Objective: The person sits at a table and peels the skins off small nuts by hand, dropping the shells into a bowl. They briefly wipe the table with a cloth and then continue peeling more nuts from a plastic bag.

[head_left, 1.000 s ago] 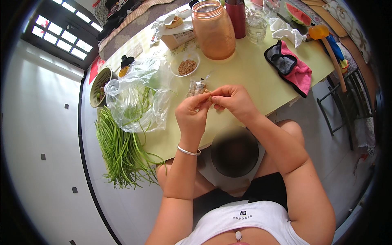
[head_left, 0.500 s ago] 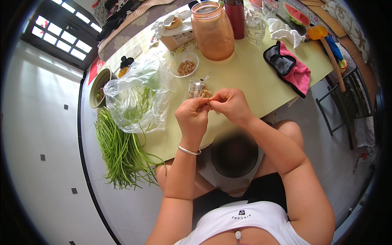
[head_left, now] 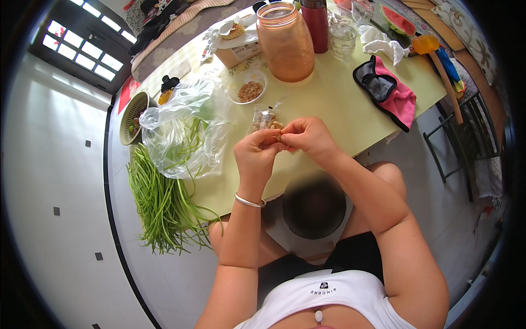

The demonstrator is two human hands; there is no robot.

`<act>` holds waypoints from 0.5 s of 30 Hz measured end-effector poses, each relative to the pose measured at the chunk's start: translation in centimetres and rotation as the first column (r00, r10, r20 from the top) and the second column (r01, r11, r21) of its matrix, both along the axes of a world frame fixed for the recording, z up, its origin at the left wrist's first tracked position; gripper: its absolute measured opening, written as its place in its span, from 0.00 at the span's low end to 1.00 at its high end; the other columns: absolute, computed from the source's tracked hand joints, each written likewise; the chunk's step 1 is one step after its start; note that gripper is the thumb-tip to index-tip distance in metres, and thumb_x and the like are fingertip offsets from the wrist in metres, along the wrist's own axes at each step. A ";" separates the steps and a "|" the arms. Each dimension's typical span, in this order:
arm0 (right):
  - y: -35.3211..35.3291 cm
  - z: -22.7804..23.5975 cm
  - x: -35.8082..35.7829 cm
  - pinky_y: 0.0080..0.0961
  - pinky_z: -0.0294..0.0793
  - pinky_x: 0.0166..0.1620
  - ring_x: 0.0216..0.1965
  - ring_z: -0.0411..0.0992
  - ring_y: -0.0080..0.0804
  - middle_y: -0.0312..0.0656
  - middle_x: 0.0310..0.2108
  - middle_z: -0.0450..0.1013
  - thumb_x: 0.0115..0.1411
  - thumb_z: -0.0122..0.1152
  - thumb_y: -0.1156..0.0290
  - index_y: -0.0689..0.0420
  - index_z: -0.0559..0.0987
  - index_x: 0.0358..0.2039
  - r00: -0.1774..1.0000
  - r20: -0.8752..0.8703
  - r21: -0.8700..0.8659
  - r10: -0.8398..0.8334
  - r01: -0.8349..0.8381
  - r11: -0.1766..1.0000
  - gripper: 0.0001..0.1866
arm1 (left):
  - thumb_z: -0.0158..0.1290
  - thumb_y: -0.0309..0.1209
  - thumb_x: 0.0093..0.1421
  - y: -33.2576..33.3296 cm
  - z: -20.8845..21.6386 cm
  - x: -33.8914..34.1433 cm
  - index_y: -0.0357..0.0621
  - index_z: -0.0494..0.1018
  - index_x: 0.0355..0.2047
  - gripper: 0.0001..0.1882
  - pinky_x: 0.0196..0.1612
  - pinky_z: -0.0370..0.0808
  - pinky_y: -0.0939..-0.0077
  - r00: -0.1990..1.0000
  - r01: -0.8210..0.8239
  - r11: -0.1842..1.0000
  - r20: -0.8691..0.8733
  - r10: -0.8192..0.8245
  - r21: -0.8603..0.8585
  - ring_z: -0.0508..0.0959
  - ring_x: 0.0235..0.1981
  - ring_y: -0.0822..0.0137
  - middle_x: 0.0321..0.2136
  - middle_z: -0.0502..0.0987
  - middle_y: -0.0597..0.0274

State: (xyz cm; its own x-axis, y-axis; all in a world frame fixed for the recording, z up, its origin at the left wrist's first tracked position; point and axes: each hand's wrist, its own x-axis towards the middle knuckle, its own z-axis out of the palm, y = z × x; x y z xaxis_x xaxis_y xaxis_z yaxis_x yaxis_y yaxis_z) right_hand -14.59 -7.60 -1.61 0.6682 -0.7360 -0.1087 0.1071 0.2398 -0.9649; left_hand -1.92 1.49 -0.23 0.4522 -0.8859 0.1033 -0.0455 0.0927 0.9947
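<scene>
Above the near part of the table, my left hand (head_left: pixel 255 158) and my right hand (head_left: pixel 313 139) meet fingertip to fingertip. Both are closed in a pinch on a small tan peanut (head_left: pixel 278 137), mostly covered by the fingers. Just behind them lies a clear plastic packet (head_left: pixel 265 117) of unshelled peanuts, partly hidden by my hands. Farther back, a white bowl (head_left: pixel 234 90) holds reddish-brown peanut kernels (head_left: pixel 250 91). A silver bangle (head_left: pixel 250 203) circles my left wrist.
Left are long green stems (head_left: pixel 159 203), a clear plastic bag (head_left: pixel 189 156) and a basket (head_left: pixel 127 123). A large jar (head_left: pixel 286 49), a dark red flask (head_left: pixel 314 27) and a glass (head_left: pixel 343 43) stand behind. A pink-grey cloth (head_left: pixel 399 98) and orange-headed mallet (head_left: pixel 448 82) lie right.
Both hands have shifted very slightly up and left, still pinched together. A little more of the tan peanut shows between the fingertips. The surrounding things have stayed put.
</scene>
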 end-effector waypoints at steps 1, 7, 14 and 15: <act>0.0 -0.6 0.1 0.16 0.69 0.27 0.23 0.70 0.17 0.36 0.21 0.76 0.51 0.62 0.73 0.62 0.80 0.24 1.000 -0.015 -0.050 -0.017 0.016 0.999 0.06 | 0.58 0.12 0.49 -0.1 -0.1 -0.2 0.29 0.78 0.35 0.11 0.36 0.79 0.80 0.999 -0.011 1.000 0.040 0.012 -0.003 0.82 0.30 0.69 0.28 0.81 0.56; 0.6 -1.8 0.7 0.16 0.68 0.28 0.23 0.69 0.17 0.35 0.20 0.75 0.48 0.62 0.73 0.63 0.80 0.24 0.992 -0.037 -0.184 -0.119 0.111 0.977 0.06 | 0.59 0.13 0.49 -0.1 -0.8 0.1 0.29 0.79 0.33 0.10 0.35 0.78 0.80 0.989 -0.061 0.998 0.131 0.061 -0.004 0.81 0.29 0.70 0.28 0.81 0.55; 0.2 -0.3 0.5 0.15 0.74 0.33 0.27 0.74 0.19 0.38 0.27 0.78 0.57 0.61 0.74 0.65 0.81 0.35 0.998 0.046 0.070 0.048 -0.052 0.996 0.08 | 0.57 0.11 0.49 0.1 0.0 0.4 0.29 0.79 0.33 0.09 0.35 0.79 0.80 0.965 -0.125 0.992 0.232 0.120 0.004 0.81 0.29 0.70 0.28 0.81 0.55; 0.1 -0.3 0.4 0.15 0.74 0.33 0.27 0.74 0.19 0.39 0.28 0.78 0.57 0.61 0.74 0.65 0.81 0.35 0.998 0.038 0.073 0.051 -0.054 0.996 0.08 | 0.57 0.12 0.49 0.1 -0.1 0.3 0.29 0.79 0.33 0.09 0.35 0.79 0.80 0.956 -0.125 0.992 0.267 0.124 -0.013 0.81 0.29 0.70 0.28 0.81 0.55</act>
State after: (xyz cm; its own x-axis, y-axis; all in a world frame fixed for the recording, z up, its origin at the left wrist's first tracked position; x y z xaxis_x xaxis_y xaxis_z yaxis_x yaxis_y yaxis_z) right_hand -14.15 -7.52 -1.93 0.7101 -0.6907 -0.1370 0.1264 0.3165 -0.9401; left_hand -1.60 1.59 -0.31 0.5151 -0.8252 0.2315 -0.3200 0.0655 0.9452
